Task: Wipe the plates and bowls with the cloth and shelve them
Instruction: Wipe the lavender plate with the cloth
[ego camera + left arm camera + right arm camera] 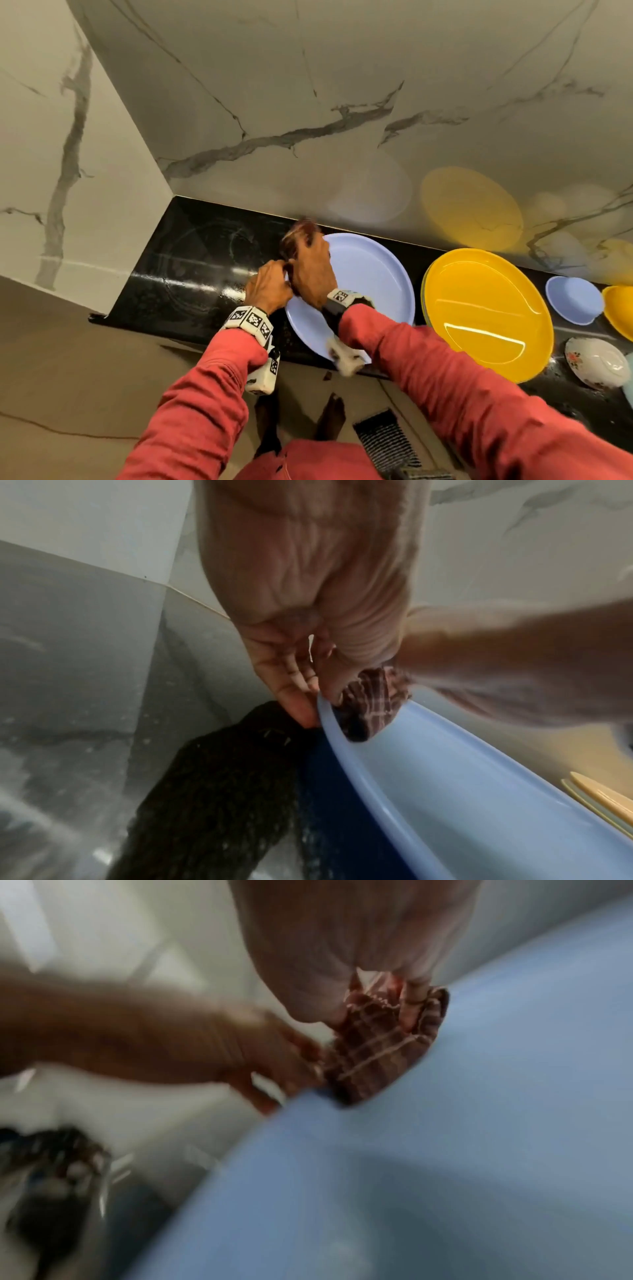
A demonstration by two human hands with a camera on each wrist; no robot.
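A pale blue plate (370, 277) lies on the black counter (191, 267), tilted up at its left edge. My left hand (269, 287) pinches that left rim (325, 710), thumb inside and fingers beneath. My right hand (313, 270) grips a dark red checked cloth (296, 236) and presses it on the plate's far left rim, right beside the left hand. The cloth (373, 1047) shows bunched under the right fingers in the right wrist view, blurred by motion. A yellow plate (486, 318) lies just right of the blue plate (445, 1150).
Right of the yellow plate stand a small blue bowl (573, 301), a yellow bowl (620, 311) and a white floral bowl (596, 366). Marble walls (308, 102) close the counter at the back and left. A floor drain grate (387, 442) lies below by my bare feet.
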